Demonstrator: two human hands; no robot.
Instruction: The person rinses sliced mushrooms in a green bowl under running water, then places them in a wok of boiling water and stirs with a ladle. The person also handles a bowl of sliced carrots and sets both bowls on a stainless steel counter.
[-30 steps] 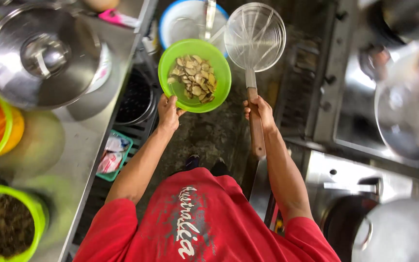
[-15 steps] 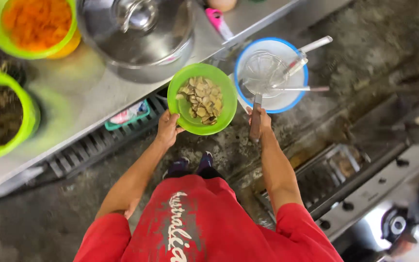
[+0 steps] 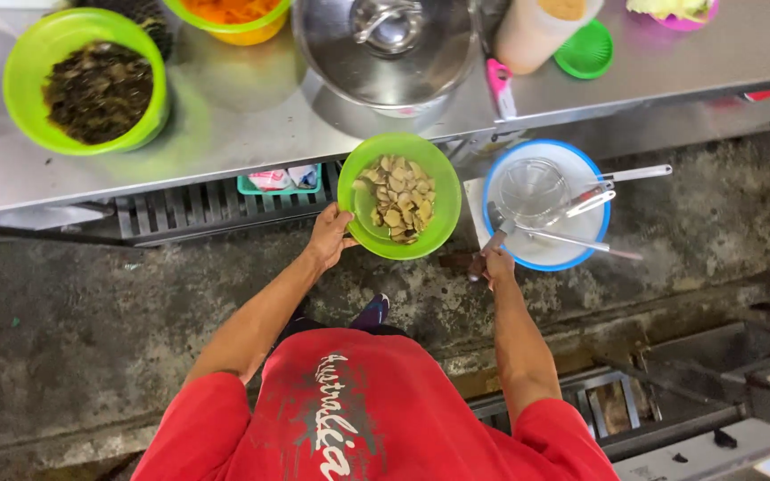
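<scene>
1. Left hand [image 3: 330, 233] gripped the green bowl [image 3: 400, 196] of slices, off the counter's [image 3: 225, 134] front edge.
2. Right hand [image 3: 495, 264] clutched the strainer [image 3: 534, 189] handle over the white basin [image 3: 581, 169].
3. Best kept level, honestly.

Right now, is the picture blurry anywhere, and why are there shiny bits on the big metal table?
Head view: mostly sharp; the green plastic bowl of pale slices in the left hand is crisp. Head view: the steel counter and round metal pot lid glare under overhead light. Head view: the wide lens bends the counter's edge, and the right hand at the blue-rimmed white tub looks slightly soft.
</scene>
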